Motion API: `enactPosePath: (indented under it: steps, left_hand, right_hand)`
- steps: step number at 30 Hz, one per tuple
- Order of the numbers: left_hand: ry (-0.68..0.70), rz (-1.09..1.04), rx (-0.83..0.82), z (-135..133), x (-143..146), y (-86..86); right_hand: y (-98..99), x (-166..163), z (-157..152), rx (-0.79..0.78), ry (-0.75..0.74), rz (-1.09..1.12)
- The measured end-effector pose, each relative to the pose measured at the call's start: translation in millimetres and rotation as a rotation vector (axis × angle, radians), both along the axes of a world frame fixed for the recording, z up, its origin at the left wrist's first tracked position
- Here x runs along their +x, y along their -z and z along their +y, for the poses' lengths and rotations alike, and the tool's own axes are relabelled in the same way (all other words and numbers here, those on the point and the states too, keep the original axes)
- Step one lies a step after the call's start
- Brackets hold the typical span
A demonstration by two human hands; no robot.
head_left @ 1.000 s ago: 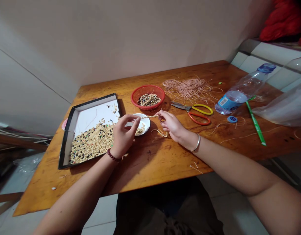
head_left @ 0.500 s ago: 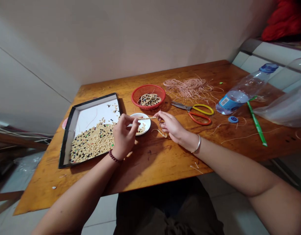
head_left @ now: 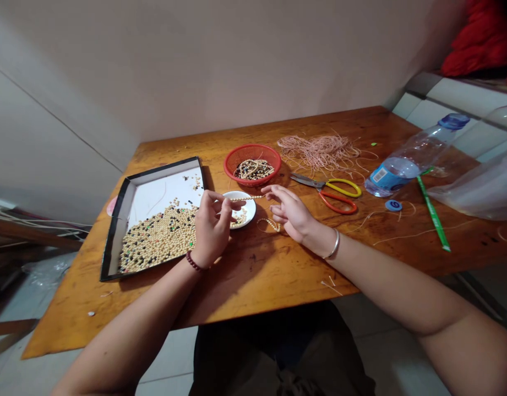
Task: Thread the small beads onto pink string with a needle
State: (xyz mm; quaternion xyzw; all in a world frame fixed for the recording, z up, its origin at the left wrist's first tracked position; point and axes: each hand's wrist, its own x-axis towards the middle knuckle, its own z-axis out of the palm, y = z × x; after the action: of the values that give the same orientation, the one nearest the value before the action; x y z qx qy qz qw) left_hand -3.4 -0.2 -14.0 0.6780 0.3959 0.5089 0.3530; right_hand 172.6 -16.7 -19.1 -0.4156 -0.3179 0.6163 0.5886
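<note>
Bead strand (head_left: 250, 198) btwn hands (head_left: 212, 226) (head_left: 295, 215), btl (head_left: 422, 146) w/ blue barcode label (head_left: 386, 177), illeg.

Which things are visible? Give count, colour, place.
Wooden table: one, brown, centre
Shallow tray: one, black-edged, left
Small beads: many, mostly cream, tray
Round plate: one, white, centre
Plastic basket: one, red, back
Beaded strings: several, mostly cream, centre
Tangled cord: one heap, pink, back
Metal scissors: one, yellow/red handles, right
Plastic bottle, plastic bag: one each, clear, right
Round cap: one, blue, right
Flat strip: one, green, right
Fluffy heap: one, red, top right
Left hand, right hand: two, centre
</note>
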Motion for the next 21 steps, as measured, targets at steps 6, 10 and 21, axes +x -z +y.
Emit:
enactPosePath:
  steps: [6, 10, 21]
  left_hand:
    - [0.026, -0.020, -0.066, 2.7, -0.1, 0.4]
    - [0.041, -0.011, -0.105, 4.3, -1.0, 0.8]
    - [0.064, -0.020, -0.055, 1.0, -1.1, 0.8]
  right_hand:
    - [0.5, 5.7, 3.9, 0.017, -0.062, 0.118]
    - [-2.8, 8.2, 5.5, -0.028, -0.124, 0.241]
    - [-4.6, -4.8, 0.4, 0.218, -0.023, -0.264]
